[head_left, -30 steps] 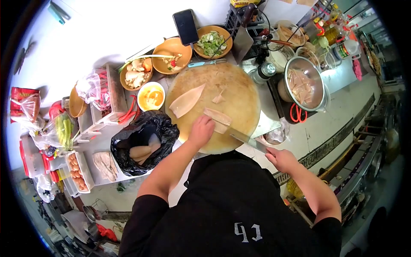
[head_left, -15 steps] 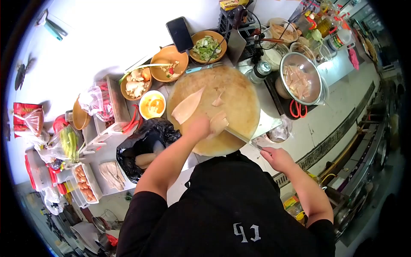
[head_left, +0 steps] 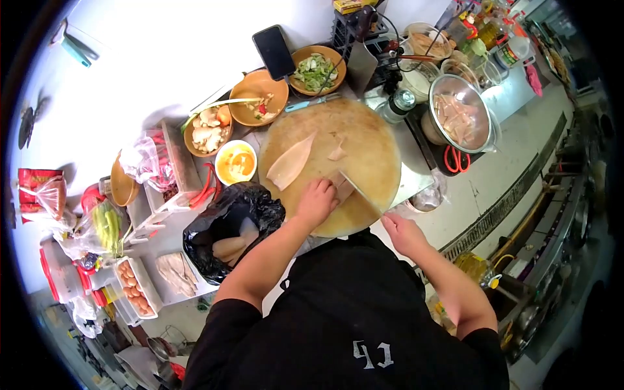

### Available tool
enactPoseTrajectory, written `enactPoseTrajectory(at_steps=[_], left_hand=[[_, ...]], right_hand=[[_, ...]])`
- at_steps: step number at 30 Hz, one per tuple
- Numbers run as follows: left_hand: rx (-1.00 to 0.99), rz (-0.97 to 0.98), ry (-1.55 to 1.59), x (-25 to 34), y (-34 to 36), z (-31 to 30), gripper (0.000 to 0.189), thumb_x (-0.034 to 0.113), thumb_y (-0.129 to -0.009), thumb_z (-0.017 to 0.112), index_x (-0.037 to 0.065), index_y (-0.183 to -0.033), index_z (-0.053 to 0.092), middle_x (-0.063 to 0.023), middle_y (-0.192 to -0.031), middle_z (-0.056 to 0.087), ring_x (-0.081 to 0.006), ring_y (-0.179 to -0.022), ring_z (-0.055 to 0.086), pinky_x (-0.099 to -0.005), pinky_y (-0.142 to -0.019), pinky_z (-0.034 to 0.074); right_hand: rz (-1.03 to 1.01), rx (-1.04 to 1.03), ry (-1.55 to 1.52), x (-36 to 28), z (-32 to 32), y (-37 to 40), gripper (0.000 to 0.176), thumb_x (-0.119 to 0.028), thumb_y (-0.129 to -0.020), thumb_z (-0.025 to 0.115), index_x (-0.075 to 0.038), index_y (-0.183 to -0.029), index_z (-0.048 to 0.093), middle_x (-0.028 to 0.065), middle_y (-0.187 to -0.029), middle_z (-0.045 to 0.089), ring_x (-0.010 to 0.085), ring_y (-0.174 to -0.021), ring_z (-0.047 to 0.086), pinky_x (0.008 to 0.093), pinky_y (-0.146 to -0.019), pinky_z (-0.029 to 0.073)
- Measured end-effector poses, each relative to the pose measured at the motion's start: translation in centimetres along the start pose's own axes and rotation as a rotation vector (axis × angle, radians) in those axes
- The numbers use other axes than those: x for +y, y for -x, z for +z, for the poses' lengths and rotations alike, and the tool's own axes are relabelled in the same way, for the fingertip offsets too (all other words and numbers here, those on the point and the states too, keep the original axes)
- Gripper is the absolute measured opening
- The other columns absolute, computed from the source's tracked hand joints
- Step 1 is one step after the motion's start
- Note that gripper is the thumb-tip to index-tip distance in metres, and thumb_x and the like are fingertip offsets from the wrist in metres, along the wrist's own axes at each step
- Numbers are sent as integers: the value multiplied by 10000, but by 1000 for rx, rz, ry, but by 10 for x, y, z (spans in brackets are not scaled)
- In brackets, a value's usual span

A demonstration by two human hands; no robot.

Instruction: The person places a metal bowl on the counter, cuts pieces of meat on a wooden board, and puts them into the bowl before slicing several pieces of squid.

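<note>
On the round cutting board [head_left: 364, 136], my left hand [head_left: 316, 203] presses its curled fingers on a pale flat piece of meat that looks like squid [head_left: 342, 190]. My right hand [head_left: 404, 234] is closed around the handle of a knife [head_left: 361, 194], whose blade lies across that piece, just right of my left fingertips. A larger pointed squid piece [head_left: 290, 162] lies on the left of the board, and a small scrap [head_left: 337, 152] lies nearer its middle. Most of the knife handle is hidden in my right hand.
Right of the board stand a steel bowl of pale slices [head_left: 453, 104], red-handled scissors [head_left: 457, 160] and a glass jar [head_left: 396, 106]. Behind are bowls of chopped greens [head_left: 316, 71] and a phone [head_left: 273, 52]. A black-bagged bin [head_left: 208, 224] stands left, near an egg yolk bowl [head_left: 236, 162].
The squid piece under my left hand now lies flatter on the board. The knife has swung to a steeper angle, with its blade up against the piece. My right hand moved slightly left.
</note>
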State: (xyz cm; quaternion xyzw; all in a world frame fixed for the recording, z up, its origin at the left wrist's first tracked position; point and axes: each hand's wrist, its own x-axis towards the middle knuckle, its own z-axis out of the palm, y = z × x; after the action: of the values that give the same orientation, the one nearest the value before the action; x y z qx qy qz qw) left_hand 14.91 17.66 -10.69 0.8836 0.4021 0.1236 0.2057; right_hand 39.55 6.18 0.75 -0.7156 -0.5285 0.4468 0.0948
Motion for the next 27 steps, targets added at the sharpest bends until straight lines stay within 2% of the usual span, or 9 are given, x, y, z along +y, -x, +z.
enactPoseTrajectory(at_steps=[3,8,11,13,16,18,21,24,27], left_hand=[[147,5,-7,-3,2,17,369,235,-781,686,46,-1096,651,-146,-1230,591,-331,-1193,525,-436,-973,467],[106,83,-1,-12,0,25,419,232,-772,681,24,-1135,652,-162,-1254,592,-330,-1211,520,-439,-1018,450],[65,60,46,-10,-4,16,446,252,-763,694,17,-1139,648,-167,-1249,594,-338,-1207,522,-436,-1019,452],[40,30,77,-12,-3,16,457,261,-761,701,17,-1143,644,-166,-1253,590,-344,-1205,522,-435,-1015,455],[104,121,67,-18,5,23,465,268,-745,724,18,-1131,647,-163,-1253,585,-351,-1195,525,-430,-1015,452],[139,-43,251,-19,15,23,457,272,-727,750,25,-1100,658,-152,-1221,593,-342,-1175,534,-429,-1007,455],[165,-101,221,-14,24,4,455,266,-711,781,31,-1077,646,-168,-1220,582,-360,-1153,540,-441,-974,468],[82,42,147,-22,27,9,471,269,-708,786,31,-1092,653,-164,-1226,580,-363,-1146,539,-438,-979,470],[119,41,117,-19,27,11,505,276,-702,789,31,-1124,658,-164,-1218,592,-371,-1154,536,-443,-987,473]], right_hand=[[-3,-3,27,-11,6,10,471,-421,-1013,451,-36,-1221,624,252,-1059,679,438,-1011,635,482,-888,498],[73,-46,106,-20,20,6,476,-431,-1021,425,-40,-1197,631,270,-1030,674,459,-970,635,503,-872,499],[52,-83,107,-27,26,-17,490,-435,-1026,408,-25,-1154,644,280,-1018,669,473,-945,630,515,-851,497],[-93,-49,28,-35,35,-53,492,-427,-1029,403,-14,-1123,654,280,-1006,669,470,-949,626,519,-843,490],[-87,-55,17,-38,34,-61,495,-431,-1025,409,-17,-1140,656,270,-1027,673,452,-983,629,497,-865,490],[-43,-56,6,-27,29,-38,497,-434,-1024,411,-23,-1161,654,264,-1045,673,446,-998,630,485,-880,490],[31,-61,-7,-14,18,-3,501,-440,-1020,415,-33,-1202,645,253,-1078,673,438,-1017,632,465,-904,491],[32,-64,-10,-21,19,16,497,-435,-1021,413,-40,-1220,639,252,-1085,672,443,-1014,632,467,-908,494],[30,-123,42,-36,18,17,483,-420,-1027,401,-41,-1208,640,256,-1067,672,455,-999,628,485,-899,495]])
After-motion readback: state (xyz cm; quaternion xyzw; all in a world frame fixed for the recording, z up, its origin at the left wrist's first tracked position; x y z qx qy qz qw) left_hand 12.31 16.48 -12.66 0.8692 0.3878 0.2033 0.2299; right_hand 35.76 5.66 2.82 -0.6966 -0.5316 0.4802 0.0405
